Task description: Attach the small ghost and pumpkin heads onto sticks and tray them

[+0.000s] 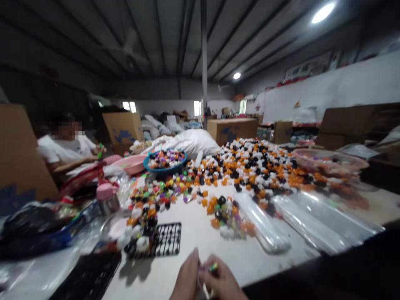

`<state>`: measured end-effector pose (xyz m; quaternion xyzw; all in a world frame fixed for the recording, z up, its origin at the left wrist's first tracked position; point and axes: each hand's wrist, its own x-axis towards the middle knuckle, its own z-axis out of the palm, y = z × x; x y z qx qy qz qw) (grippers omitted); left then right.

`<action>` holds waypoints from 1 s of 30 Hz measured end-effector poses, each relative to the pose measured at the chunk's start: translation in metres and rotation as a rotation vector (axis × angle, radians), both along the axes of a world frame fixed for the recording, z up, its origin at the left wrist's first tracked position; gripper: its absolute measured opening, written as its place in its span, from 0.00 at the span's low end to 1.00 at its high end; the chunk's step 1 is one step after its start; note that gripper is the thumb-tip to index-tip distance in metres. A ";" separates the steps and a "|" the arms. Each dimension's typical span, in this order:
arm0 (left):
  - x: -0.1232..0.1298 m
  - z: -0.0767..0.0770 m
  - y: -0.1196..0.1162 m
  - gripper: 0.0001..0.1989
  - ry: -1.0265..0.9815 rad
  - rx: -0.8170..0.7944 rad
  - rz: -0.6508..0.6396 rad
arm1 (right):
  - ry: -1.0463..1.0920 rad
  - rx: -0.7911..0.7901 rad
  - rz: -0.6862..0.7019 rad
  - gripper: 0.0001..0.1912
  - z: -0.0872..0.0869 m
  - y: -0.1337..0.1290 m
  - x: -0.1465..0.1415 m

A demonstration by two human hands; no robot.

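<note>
At the bottom centre, my left hand [185,276] and my right hand [224,281] meet just over the front of the white table [175,275]. The fingers of both are closed together around something small and blurred. A little colourful piece [213,267], yellow and green, sticks out of my right fingers, and a purple bit shows between the hands. Ahead of them lies a bag of small orange, black and white toy pieces [229,221]. To the left a black grid tray [168,238] carries more such pieces, some of them heaped on its left side.
A large pile of orange, black and white pieces [243,162] covers the far right. Clear plastic bags [312,221] lie at the right. A blue basin [165,169], a pink basin [131,165] and a pink-lidded flask [107,196] stand left. A co-worker [68,150] sits beyond.
</note>
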<state>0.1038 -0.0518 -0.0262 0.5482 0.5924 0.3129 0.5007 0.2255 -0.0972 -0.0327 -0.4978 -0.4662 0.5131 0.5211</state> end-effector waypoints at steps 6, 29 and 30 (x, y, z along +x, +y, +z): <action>-0.025 -0.011 0.020 0.26 0.089 0.262 -0.009 | -0.060 0.031 -0.180 0.25 0.004 0.060 0.045; -0.074 -0.088 0.035 0.13 0.824 0.754 0.007 | -1.282 0.192 0.032 0.13 -0.044 0.314 -0.055; -0.074 -0.088 0.035 0.13 0.822 0.761 0.014 | -1.286 0.211 0.048 0.12 -0.046 0.305 -0.054</action>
